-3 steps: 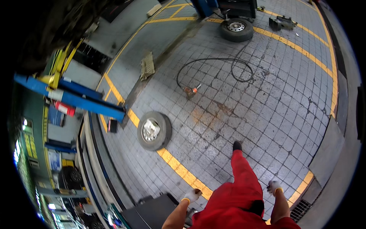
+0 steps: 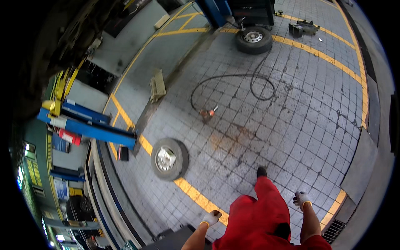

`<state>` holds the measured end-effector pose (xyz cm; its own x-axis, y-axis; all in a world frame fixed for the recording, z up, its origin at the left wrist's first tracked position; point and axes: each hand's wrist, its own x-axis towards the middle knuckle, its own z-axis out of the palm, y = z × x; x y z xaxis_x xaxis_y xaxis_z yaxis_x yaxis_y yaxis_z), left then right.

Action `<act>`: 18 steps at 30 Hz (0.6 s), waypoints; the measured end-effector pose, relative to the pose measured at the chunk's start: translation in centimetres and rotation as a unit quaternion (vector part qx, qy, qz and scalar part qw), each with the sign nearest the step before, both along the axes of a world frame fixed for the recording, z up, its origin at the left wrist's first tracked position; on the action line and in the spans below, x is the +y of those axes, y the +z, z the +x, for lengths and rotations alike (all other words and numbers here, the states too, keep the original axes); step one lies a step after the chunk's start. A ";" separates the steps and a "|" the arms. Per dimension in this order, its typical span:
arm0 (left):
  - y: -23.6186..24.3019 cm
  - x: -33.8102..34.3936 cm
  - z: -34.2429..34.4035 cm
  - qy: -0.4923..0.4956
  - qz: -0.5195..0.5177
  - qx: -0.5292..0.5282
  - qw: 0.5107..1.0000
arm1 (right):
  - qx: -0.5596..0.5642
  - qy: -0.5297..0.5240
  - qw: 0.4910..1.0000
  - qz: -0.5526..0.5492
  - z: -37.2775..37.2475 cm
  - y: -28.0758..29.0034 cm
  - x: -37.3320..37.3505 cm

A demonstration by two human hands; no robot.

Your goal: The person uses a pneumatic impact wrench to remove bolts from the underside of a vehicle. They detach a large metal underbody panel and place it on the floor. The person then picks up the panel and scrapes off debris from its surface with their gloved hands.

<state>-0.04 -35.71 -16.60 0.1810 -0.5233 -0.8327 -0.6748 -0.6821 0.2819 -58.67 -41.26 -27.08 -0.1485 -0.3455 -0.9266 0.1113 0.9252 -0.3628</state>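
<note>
A worker in red workwear [image 2: 271, 208] crosses a garage floor [image 2: 308, 125], one dark shoe [image 2: 261, 171] forward, in what looks like a walking step with no handling under way. The left hand [image 2: 211, 217], in a pale, yellow-cuffed glove, hangs with fingers curled; whether its grip is closed cannot be told. The right hand [image 2: 301, 199], gloved alike, has its grip loosely apart, nothing visible inside. Near the left forearm, at 9 o'clock, is a dark flat-topped unit [image 2: 171, 241], partly cut off. At 10 o'clock, well apart from both hands, a wheel [image 2: 167, 165] lies on its side: thick matte rubber around a silvery metal rim, a white item [image 2: 168, 153] resting on it. Reaching it would call for steps that way and a deep bend. At 11 o'clock an orange-and-dark tool [image 2: 206, 113] ends a smooth black hose [image 2: 233, 76] looping toward 12. Worn yellow stripes [image 2: 200, 198] cross scuffed grey tiles.
</note>
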 end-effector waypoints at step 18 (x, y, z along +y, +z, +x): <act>-21.3 -63.3 20.8 -0.040 -0.040 -0.021 0.998 | 0.074 -0.009 0.962 0.263 14.9 0.3 -24.3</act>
<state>20.80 -99.04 -37.91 0.1699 -0.6021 -0.7802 -0.7387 -0.6018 0.3036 -43.78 -65.60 -26.76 -0.2942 0.1684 -0.9408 0.1130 0.9836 0.1408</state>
